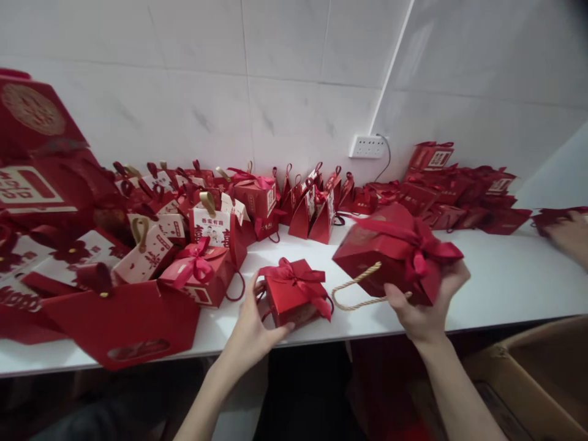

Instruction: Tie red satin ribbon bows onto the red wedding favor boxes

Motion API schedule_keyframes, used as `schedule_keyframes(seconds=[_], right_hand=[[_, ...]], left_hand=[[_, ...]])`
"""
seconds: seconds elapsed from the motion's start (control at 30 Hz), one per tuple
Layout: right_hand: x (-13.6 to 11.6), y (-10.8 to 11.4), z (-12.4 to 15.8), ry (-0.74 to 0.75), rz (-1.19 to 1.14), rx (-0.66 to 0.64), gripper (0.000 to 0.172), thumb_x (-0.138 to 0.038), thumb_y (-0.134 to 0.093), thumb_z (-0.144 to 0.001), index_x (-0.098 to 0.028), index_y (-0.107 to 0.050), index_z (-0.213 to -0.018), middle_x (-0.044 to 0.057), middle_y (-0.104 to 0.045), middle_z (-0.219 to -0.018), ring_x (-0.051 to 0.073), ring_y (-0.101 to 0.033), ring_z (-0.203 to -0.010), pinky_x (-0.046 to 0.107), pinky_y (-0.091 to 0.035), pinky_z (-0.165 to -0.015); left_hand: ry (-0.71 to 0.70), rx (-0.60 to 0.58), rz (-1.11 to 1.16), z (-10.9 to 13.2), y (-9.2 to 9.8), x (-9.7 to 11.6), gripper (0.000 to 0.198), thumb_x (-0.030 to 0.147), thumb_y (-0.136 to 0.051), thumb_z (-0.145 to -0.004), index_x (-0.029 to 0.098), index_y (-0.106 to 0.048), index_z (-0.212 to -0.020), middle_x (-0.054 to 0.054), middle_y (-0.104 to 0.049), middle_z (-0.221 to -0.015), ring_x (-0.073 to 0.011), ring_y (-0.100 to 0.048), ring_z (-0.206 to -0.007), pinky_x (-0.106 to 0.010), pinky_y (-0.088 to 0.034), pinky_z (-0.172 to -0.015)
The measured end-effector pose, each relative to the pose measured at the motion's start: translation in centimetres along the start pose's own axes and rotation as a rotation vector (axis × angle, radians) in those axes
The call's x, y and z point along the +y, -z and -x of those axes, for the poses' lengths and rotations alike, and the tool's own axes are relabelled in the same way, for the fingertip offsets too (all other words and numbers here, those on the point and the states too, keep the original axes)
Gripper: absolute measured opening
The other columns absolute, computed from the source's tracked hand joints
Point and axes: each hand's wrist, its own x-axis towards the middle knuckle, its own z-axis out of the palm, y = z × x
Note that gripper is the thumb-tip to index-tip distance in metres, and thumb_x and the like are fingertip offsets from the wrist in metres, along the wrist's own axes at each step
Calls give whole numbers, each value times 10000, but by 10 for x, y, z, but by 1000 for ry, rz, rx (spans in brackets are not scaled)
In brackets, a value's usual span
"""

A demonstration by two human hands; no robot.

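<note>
My left hand [252, 327] grips a small red gift box with a red ribbon bow [294, 293] that rests near the front edge of the white counter [505, 275]. My right hand [429, 306] holds a larger red gift box [390, 251] tilted above the counter; it has a red bow on its right side and a gold rope handle [356, 288] hanging loose. The two boxes sit close together, a small gap between them.
Many red and cream gift boxes [211, 226] crowd the counter's left and back, and flat red ones [459, 190] are piled at the back right. A wall socket [367, 147] sits on the tiled wall. Another person's hand [569, 236] shows at the right edge. A cardboard box [528, 380] stands below right.
</note>
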Motion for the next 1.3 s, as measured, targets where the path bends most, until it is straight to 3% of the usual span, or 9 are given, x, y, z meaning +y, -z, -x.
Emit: schedule_keyframes(seconds=[0.1,0.17,0.37,0.5,0.63,0.83,0.97,1.13,1.3], right_hand=[[16,-6,39,-284,171,-112,822,-461,-675,-708,-176,-244,-1347,158,-374,-1202,346,-444,-1144,570,-402,-946],[15,-14,61,-364,255,-208,878,-459,-689,-684,-153,-238,-1372,174,-371,-1207,371,-422,-1160,599,-401,-933],[-17,-43,78,-261,163,-328,916,-416,-684,-712,-188,-158,-1426,177,-362,-1249,351,-386,-1215,576,-400,-966],[-21,-60,66,-253,-14,-480,882,-330,-665,-724,-232,-135,-1422,157,-334,-1311,320,-364,-1273,533,-386,-1017],[-7,-74,42,-268,-200,-740,891,-320,-651,-743,-262,-90,-1433,140,-264,-1445,285,-297,-1354,499,-315,-1088],[14,-100,2,-236,-329,-1002,937,-309,-669,-726,-212,-88,-1455,168,-280,-1478,276,-334,-1348,485,-280,-1103],[21,-113,-3,-216,-399,-1023,968,-372,-664,-754,-225,-34,-1475,152,-274,-1496,260,-315,-1363,475,-272,-1105],[18,-113,12,-307,-432,-941,920,-394,-581,-828,-276,59,-1478,118,-295,-1500,237,-359,-1343,478,-286,-1097],[11,-99,45,-378,-246,-827,957,-440,-568,-815,-211,83,-1478,168,-253,-1505,284,-297,-1370,516,-291,-1088]], left_hand=[[-44,296,-291,15,-7,-3,1068,395,-767,-588,224,-136,-1433,-180,-451,-1281,-350,-504,-1179,-543,-439,-956],[-60,426,-512,25,-13,-4,1125,458,-761,-576,133,-114,-1437,-210,-461,-1236,-387,-497,-1148,-591,-412,-935],[-39,524,-886,24,-29,2,1278,621,-724,-551,5,-19,-1422,-301,-408,-1230,-453,-450,-1138,-601,-418,-846],[126,517,-964,0,-21,8,1235,578,-734,-581,-63,-61,-1396,-307,-467,-1147,-448,-480,-1101,-574,-423,-840],[212,453,-990,-16,-5,10,1130,508,-700,-665,-75,-66,-1396,-278,-509,-1109,-411,-530,-1053,-524,-450,-822],[272,279,-1128,-11,-1,19,823,348,-528,-820,-133,-159,-1376,-319,-516,-1183,-375,-568,-1018,-473,-471,-818],[149,266,-1105,9,-6,15,713,366,-521,-823,-64,-311,-1352,-323,-418,-1341,-397,-505,-1145,-482,-479,-843],[-74,375,-1000,29,-1,13,570,322,-504,-840,86,-379,-1343,-251,-379,-1402,-391,-394,-1280,-544,-438,-925],[-100,488,-813,42,10,14,747,316,-508,-848,114,-116,-1451,-245,-64,-1530,-360,-133,-1413,-555,-310,-1059]])
